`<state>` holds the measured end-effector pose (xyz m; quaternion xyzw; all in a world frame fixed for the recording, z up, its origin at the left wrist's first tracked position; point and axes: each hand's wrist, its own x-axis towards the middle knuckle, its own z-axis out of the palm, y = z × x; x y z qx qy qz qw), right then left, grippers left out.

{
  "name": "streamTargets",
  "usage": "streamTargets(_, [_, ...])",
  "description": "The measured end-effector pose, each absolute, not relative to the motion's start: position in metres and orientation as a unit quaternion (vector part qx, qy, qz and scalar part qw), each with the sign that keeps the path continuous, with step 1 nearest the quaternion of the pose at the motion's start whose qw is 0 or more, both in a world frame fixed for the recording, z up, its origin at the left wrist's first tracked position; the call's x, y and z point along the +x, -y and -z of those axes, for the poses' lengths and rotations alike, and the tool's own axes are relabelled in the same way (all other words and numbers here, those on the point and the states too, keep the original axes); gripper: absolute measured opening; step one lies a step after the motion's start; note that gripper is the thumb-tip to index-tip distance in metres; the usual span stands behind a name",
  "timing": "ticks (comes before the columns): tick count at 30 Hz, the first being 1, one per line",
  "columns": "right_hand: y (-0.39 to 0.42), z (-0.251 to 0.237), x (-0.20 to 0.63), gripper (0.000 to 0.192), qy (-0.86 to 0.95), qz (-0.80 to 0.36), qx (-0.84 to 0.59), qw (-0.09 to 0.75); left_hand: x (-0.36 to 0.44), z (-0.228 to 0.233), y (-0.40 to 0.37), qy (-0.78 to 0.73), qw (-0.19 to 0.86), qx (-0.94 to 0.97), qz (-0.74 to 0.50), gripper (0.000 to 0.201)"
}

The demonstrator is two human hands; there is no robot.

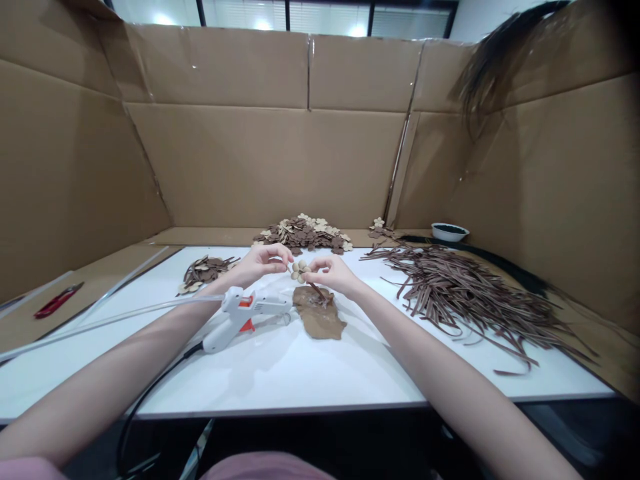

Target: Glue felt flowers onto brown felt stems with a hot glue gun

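Note:
A pale cream flower with rounded petals is pinched between the thumb and fingers of my right hand. A brown strip slants down from beneath that hand. Just left of the petals, my left hand has its thumb and fingers drawn together; anything between them is too small to make out. Under the hands lies a ragged brown piece of cardboard with shiny glue-like residue. A white hot glue gun with an orange trigger rests beside it, its nozzle pointing toward the cardboard.
Flower cutouts form a heap at the back, and a smaller pile lies left. Many brown strips spread over the right side. A white bowl stands behind them. A red-handled cutter lies far left. Cardboard walls surround the table.

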<state>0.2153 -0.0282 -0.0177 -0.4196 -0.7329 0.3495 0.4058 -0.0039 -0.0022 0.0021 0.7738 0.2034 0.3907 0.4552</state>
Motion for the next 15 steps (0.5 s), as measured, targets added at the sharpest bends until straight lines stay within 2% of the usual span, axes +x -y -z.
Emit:
streamTargets(6, [0.0266, 0.0198, 0.2155, 0.02, 0.73, -0.357, -0.409, 0.414, -0.0021, -0.0039, 0.0078, -0.208, 0.505, 0.749, -0.376, 0.018])
streamTargets(15, [0.0287, 0.0175, 0.2149, 0.019, 0.718, -0.353, -0.423, 0.425, -0.0056, -0.0019, 0.0061, -0.217, 0.513, 0.738, -0.38, 0.019])
